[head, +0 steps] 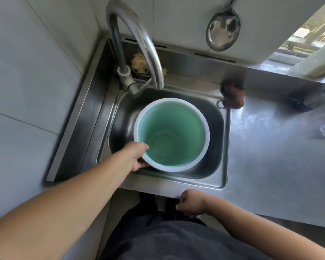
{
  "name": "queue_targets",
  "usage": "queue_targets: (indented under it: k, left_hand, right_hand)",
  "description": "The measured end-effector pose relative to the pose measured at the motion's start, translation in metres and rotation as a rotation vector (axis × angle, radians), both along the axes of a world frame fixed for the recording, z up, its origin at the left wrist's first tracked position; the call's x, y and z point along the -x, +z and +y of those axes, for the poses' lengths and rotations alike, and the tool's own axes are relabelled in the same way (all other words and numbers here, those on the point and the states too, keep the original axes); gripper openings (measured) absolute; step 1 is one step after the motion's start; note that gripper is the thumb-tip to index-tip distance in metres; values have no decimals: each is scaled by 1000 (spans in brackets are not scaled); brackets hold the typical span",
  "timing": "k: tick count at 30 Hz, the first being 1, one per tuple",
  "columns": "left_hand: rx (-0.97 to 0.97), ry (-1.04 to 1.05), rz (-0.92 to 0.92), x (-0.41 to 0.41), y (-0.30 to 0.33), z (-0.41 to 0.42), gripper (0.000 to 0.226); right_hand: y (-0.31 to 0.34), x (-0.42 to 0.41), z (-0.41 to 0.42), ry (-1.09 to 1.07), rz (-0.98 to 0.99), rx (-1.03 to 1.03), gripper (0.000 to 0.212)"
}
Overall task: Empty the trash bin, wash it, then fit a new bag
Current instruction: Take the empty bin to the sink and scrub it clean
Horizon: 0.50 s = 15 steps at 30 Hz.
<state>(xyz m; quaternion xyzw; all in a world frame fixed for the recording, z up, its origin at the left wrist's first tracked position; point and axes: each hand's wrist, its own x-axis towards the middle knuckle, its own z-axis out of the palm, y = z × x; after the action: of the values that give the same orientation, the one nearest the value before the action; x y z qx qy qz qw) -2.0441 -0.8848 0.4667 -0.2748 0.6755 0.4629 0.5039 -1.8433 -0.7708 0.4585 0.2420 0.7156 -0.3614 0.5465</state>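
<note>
Bin: a green trash bin [172, 135] with a pale rim stands upright in the sink [217, 139], mouth up, no bag in it; the inside looks bare, with ribbed walls.
Bin place: it fills the middle of the basin, its rim at 6 o'clock close to the sink's front wall; the tap's spout ends just beyond its rim at 12 o'clock.
Left hand: the left hand [134, 156] takes the bin's rim at 8 o'clock.
Left grip: closed on the rim, thumb inside the bin, fingers curled under the outer edge.
Right hand: the right hand [190, 202] is at the front edge of the desk [270, 156], at 5 o'clock from the bin and well apart from it.
Right grip: fingers loosely curled; motion blur and the angle hide whether they hold anything, so I cannot tell.
Tap: a curved metal tap [137, 37] rises from the sink's back left corner; no water shows at the spout.
Scrubber: a pale fibrous scrubber [139, 64] lies behind the tap on the back ledge.
Cloth: a brown wad [232, 95] lies on the desk at 2 o'clock from the bin, beside the sink's corner.
Ladle: a metal ladle [223, 29] hangs on the tiled wall, at 1 o'clock.
</note>
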Motion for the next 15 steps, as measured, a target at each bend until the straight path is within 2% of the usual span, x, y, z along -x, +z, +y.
queue_targets:
  k: [3, 6, 9, 11, 15]
  left_hand:
    - [5, -2, 20, 7, -3, -4, 14]
    - [7, 3, 101, 11, -6, -8, 17]
    - [37, -31, 221, 14, -10, -13, 23]
    - [69, -77, 326, 16, -12, -18, 31]
    - [163, -175, 540, 15, -14, -23, 55]
  right_hand:
    - [15, 23, 3, 17, -34, 61, 31]
    - [51, 67, 20, 55, 189, 78, 31]
    - [90, 121, 45, 45, 487, -43, 30]
    - [104, 155, 61, 33, 613, -154, 31]
    - [103, 218, 81, 97, 866, -384, 19]
